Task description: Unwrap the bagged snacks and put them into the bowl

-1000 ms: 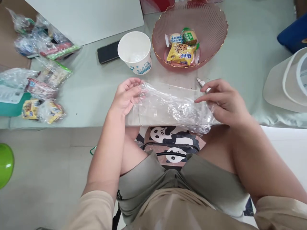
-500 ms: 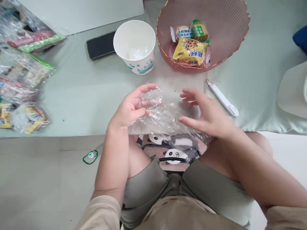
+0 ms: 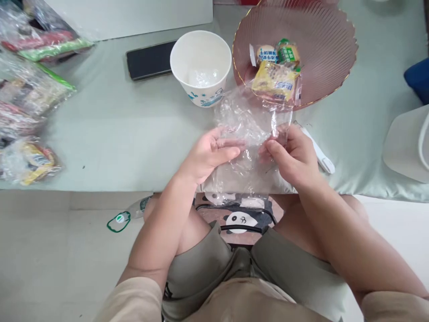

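Observation:
A crumpled clear plastic bag [image 3: 246, 116] is spread between my hands above the table's front edge. My right hand [image 3: 296, 156] pinches its right side between thumb and fingers. On the other side, my left hand [image 3: 214, 154] has its thumb against the film and its fingers partly behind it, closed on the bag. The bag's upper part overlaps the front of a pink ribbed bowl [image 3: 321, 49] with a gold rim. In that bowl lie a yellow snack packet [image 3: 275, 82], a green packet [image 3: 288, 53] and a white-and-blue packet [image 3: 267, 53].
A white paper tub [image 3: 201, 58] with clear film inside stands left of the bowl, by a black phone [image 3: 149, 61]. A white utility knife [image 3: 321, 156] lies behind my right hand. Bagged snacks [image 3: 36, 85] fill the left side. A white container [image 3: 407, 143] stands at the right.
The bag has been lifted and spread upright toward the bowl. My right hand, open before, has closed on its edge. My left hand has moved right and closed on the film.

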